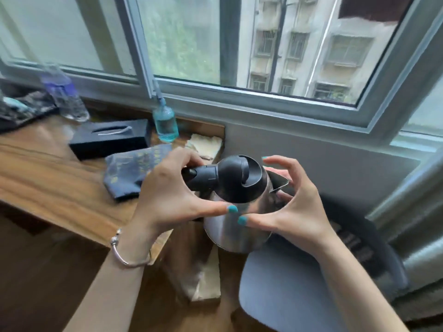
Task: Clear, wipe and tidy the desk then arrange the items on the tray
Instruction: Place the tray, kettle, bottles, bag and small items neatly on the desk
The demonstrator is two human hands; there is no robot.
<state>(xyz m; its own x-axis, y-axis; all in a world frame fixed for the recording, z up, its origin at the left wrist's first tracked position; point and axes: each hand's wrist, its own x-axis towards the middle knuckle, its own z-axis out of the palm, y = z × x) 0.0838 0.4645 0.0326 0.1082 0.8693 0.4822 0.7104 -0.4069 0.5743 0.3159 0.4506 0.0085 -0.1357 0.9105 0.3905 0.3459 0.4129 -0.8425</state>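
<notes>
Holding a steel electric kettle (236,212) out past the right end of the wooden desk (60,185), the person has it in the air above a grey chair seat (282,291). The left hand (167,195) has its fingers curled round the black handle (199,178), with the thumb stretched flat along the kettle's steel side. That looks like the grip carrying the weight. The right hand (294,202) cups the spout side, fingers spread and arched around the body, its thumb pressed on the metal just beside the left thumb. I would guess this second hand is there to steady the kettle and keep it from tipping as it clears the desk. The black lid (242,178) appears closed.

On the desk sit a black tissue box (110,137), a dark blue cloth (136,168) just in front of it, and a pale blue spray bottle (165,123) near the window wall. A clear water bottle (64,92) stands further left, and a cream cloth (206,144) lies by the desk's far right corner. No tray is in view.
</notes>
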